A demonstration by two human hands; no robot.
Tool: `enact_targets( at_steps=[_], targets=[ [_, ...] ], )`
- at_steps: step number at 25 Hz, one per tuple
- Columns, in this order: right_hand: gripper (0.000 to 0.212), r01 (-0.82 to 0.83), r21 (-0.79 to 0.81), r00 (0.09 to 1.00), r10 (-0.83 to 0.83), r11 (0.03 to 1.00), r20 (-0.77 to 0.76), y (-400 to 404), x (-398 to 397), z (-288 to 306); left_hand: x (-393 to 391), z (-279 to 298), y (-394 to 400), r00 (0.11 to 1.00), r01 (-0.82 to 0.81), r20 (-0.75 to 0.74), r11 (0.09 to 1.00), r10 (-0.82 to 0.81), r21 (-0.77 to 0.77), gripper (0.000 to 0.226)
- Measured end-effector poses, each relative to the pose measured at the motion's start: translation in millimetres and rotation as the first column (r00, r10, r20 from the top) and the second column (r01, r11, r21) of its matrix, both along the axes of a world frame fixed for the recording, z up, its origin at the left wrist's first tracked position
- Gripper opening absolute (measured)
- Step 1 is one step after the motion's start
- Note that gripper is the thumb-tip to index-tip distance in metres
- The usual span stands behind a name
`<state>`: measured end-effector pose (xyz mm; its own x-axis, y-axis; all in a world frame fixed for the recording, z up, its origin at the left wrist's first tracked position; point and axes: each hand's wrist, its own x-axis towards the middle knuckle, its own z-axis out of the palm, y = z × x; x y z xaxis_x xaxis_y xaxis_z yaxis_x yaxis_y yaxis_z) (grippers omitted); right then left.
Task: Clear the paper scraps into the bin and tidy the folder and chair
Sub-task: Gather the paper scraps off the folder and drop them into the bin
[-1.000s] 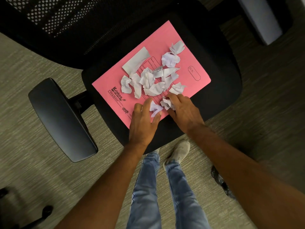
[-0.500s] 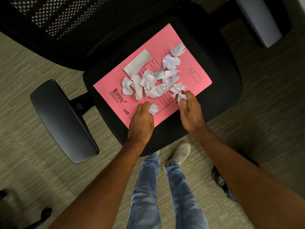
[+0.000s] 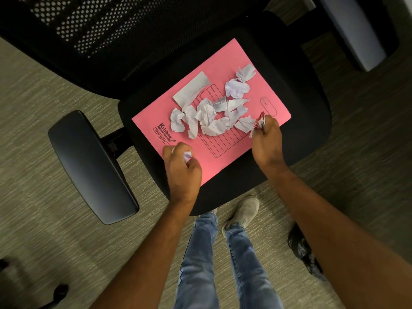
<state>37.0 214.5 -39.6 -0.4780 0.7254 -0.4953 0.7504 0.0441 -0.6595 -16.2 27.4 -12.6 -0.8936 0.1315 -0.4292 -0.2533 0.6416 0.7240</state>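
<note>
Grey-green carpet (image 3: 55,90) covers the floor, and a black office chair with a mesh back (image 3: 312,121) stands on it. On the far left sticks out the chair's smooth dark armrest (image 3: 89,166).

Next comes the flat pink paper folder (image 3: 227,150), lying slanted on the chair seat. It looks thin and bendy, so it would flop if someone lifted it by one corner. A better hold would be along a long edge, or with one hand on each side.

The person's left hand (image 3: 184,172) is curled over the folder's near left corner. It is closed around a small white crumpled scrap (image 3: 187,156), which peeks out between the fingers.

In the middle of the folder sits the pile of white crumpled paper scraps (image 3: 209,117). One flat torn strip (image 3: 191,90) lies at the back left of the pile. These scraps look very light and soft. They would squash easily and could blow or slide off the smooth folder. Pinching them one by one is slow, so scooping a bunch into a fist may work better. Tipping the folder could also pour them out, but they might spill.

On the right, the right hand (image 3: 267,139) is closed on a crumpled scrap with red on it (image 3: 259,122), just beside the pile's right end.

Low on the right, a black shiny bag (image 3: 301,248) lies on the carpet behind the right arm. It may be the bin's liner, but it is partly hidden.
</note>
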Motion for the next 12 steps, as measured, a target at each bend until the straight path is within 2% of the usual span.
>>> enact_targets(
  at_steps=[2, 5, 7, 9, 12],
  targets=[
    [0.028, -0.12, 0.057, 0.992, 0.117, 0.991, 0.049, -3, 1, -1, -15, 0, 2, 0.996, -0.087, -0.029, 0.996, 0.087, -0.003, 0.013],
    [0.043, -0.29, 0.234, 0.956, 0.268, 0.928, 0.12, -4, 4, -5, -38, -8, 10, 0.997, -0.083, 0.003, 0.996, 0.084, -0.016, 0.043],
    [0.033, -0.324, 0.276, 0.945, 0.298, 0.905, 0.132, -2, 4, -7, -51, -19, 12, 0.999, 0.04, 0.01, 0.997, -0.04, -0.07, 0.073],
    [0.021, -0.359, 0.229, 0.933, 0.346, 0.905, 0.096, -2, 5, -9, -62, -33, 12, 0.992, 0.123, 0.015, 0.986, -0.122, -0.115, 0.09],
    [0.052, -0.393, 0.124, 0.918, 0.383, 0.911, 0.097, -5, 4, -9, -73, -42, 14, 0.979, 0.203, 0.014, 0.951, -0.205, -0.234, 0.079]
  ],
)
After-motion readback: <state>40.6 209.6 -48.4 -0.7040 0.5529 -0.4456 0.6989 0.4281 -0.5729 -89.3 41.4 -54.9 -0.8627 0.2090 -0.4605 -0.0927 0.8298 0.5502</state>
